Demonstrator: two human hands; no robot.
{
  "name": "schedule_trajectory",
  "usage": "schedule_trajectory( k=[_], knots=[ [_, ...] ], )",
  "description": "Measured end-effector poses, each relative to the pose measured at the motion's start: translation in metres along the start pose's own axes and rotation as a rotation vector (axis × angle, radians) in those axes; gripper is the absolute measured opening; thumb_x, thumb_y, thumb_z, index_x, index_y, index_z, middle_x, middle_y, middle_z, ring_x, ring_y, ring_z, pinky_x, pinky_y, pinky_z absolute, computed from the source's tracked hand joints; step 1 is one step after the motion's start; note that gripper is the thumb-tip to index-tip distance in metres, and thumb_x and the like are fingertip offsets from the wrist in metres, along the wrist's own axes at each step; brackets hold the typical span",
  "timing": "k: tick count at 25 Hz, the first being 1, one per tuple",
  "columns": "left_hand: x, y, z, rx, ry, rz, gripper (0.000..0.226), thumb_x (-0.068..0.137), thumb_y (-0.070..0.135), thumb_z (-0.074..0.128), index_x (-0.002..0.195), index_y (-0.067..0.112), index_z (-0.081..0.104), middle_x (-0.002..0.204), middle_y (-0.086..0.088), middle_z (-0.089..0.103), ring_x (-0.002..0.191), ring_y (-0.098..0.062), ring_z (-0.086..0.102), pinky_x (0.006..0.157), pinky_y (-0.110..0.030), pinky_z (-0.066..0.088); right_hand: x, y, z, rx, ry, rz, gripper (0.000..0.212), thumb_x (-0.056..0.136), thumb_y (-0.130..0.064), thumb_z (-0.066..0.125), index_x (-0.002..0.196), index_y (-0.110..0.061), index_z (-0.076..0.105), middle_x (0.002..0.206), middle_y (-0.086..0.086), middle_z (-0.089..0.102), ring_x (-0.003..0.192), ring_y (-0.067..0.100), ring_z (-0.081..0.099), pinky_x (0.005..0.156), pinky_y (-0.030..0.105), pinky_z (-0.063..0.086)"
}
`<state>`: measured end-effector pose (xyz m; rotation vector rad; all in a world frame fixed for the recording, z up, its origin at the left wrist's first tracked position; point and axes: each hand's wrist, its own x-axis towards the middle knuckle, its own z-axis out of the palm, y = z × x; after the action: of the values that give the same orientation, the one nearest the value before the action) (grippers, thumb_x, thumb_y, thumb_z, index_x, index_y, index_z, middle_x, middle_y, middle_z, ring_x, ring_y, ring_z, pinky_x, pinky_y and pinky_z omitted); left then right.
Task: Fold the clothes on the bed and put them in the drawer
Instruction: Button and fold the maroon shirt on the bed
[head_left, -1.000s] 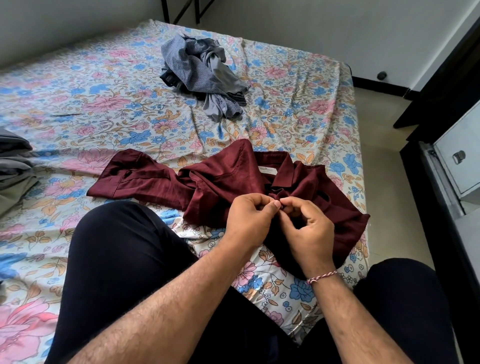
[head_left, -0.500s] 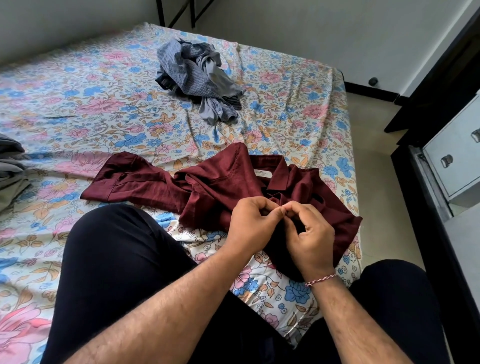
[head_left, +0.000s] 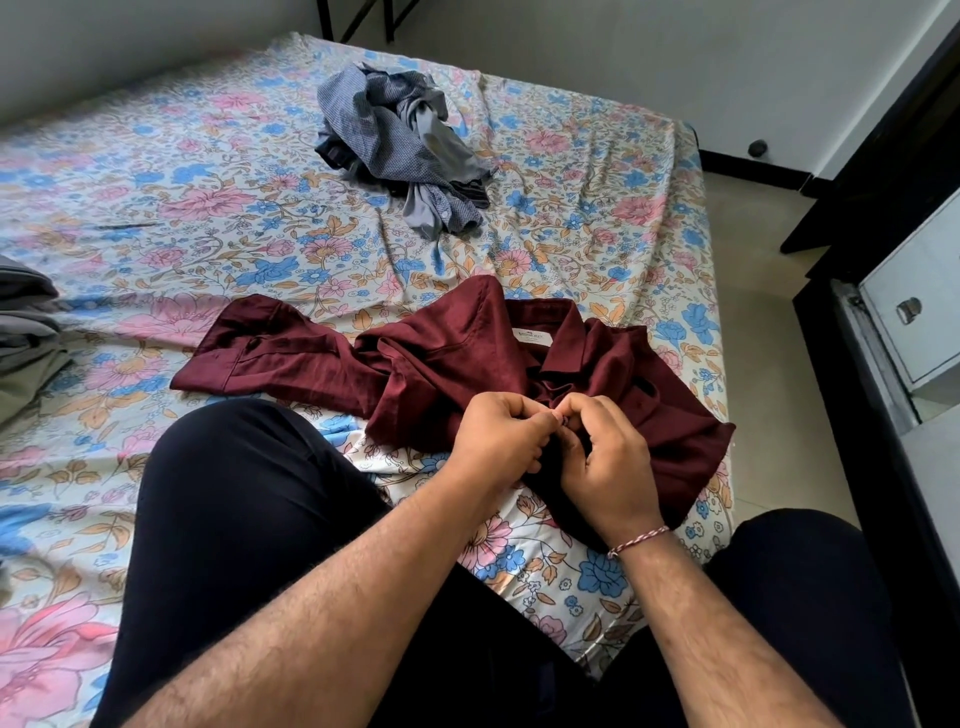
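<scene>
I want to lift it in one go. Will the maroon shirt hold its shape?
Probably not. The maroon shirt lies creased and bunched, so it likely flops. Its slight sheen hints it may slide. One sleeve trails out and would likely dangle.

The bed (head_left: 156, 171) is covered by a floral sheet (head_left: 587, 208) printed with pink and blue flowers, creased in the middle. A maroon shirt (head_left: 452, 358) is spread across the near part, collar up, one sleeve stretched toward the left. A crumpled heap of grey and blue clothes (head_left: 400, 140) is seen further back, well apart from the shirt. At the left edge, a stack of grey folded garments (head_left: 26, 332) is partly cut off. A knee in dark trousers (head_left: 234, 493) is rested on the sheet just beside the shirt.
</scene>
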<state>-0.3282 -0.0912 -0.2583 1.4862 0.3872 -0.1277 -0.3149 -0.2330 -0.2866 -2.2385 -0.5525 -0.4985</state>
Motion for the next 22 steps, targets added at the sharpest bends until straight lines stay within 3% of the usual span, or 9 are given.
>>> schedule_trajectory(
  k=[5,7,10,13,16,19,22],
  knots=[
    [-0.002,0.003,-0.001,0.133,0.040,0.025,0.017,0.092,0.012,0.074,0.075,0.010,0.076,0.059,0.000,0.063,0.053,-0.015,0.055,0.056,-0.031,0.050,-0.001,0.003,0.005,-0.013,-0.024,0.002,0.029,0.102,-0.033,0.050,0.103,-0.008,0.065,0.094,-0.003,0.061,0.080,0.012,0.058,0.073,0.022,0.049],
    [0.001,0.002,-0.002,0.200,0.069,0.062,0.016,0.091,0.013,0.073,0.075,0.013,0.076,0.060,0.002,0.065,0.053,-0.013,0.058,0.055,-0.029,0.052,-0.003,0.003,0.006,-0.026,-0.018,-0.023,0.026,0.103,-0.031,0.053,0.104,-0.009,0.067,0.095,-0.002,0.063,0.081,0.013,0.060,0.073,0.025,0.052],
    [0.006,0.005,-0.005,0.277,0.083,0.159,0.015,0.088,0.015,0.074,0.073,0.017,0.076,0.058,0.009,0.065,0.052,-0.006,0.057,0.056,-0.026,0.048,-0.001,-0.003,0.000,0.030,0.119,0.007,0.008,0.092,-0.013,0.074,0.100,-0.009,0.075,0.093,-0.002,0.070,0.085,0.010,0.067,0.078,0.023,0.055],
    [0.004,0.010,-0.001,0.065,-0.024,0.148,0.021,0.093,0.009,0.070,0.074,0.016,0.075,0.056,0.006,0.057,0.050,-0.008,0.049,0.052,-0.024,0.045,0.003,-0.009,-0.009,0.385,0.189,0.254,0.014,0.083,-0.005,0.083,0.095,-0.011,0.079,0.090,-0.001,0.077,0.086,0.011,0.073,0.083,0.023,0.058],
    [0.000,0.008,0.004,-0.167,-0.092,0.076,0.019,0.097,0.005,0.067,0.079,0.011,0.073,0.056,0.004,0.049,0.050,-0.008,0.044,0.048,-0.022,0.043,0.003,-0.011,-0.005,0.771,0.176,0.461,0.010,0.089,-0.004,0.075,0.097,-0.009,0.077,0.094,0.005,0.078,0.091,0.019,0.074,0.087,0.036,0.060],
    [0.002,0.005,0.003,-0.121,-0.023,0.116,0.018,0.097,0.011,0.067,0.081,0.016,0.072,0.062,0.004,0.055,0.056,-0.009,0.049,0.055,-0.026,0.046,0.005,-0.008,-0.006,0.647,0.046,0.363,0.019,0.092,-0.008,0.074,0.111,-0.012,0.072,0.100,0.005,0.077,0.097,0.020,0.074,0.090,0.038,0.060],
    [0.009,0.005,0.000,0.144,0.141,0.364,0.013,0.091,0.022,0.064,0.079,0.023,0.068,0.077,0.007,0.067,0.072,-0.009,0.060,0.071,-0.033,0.052,0.005,-0.007,-0.013,0.498,-0.081,0.283,0.036,0.089,-0.017,0.080,0.123,-0.023,0.068,0.102,-0.005,0.077,0.099,0.013,0.073,0.089,0.031,0.059]
  ],
)
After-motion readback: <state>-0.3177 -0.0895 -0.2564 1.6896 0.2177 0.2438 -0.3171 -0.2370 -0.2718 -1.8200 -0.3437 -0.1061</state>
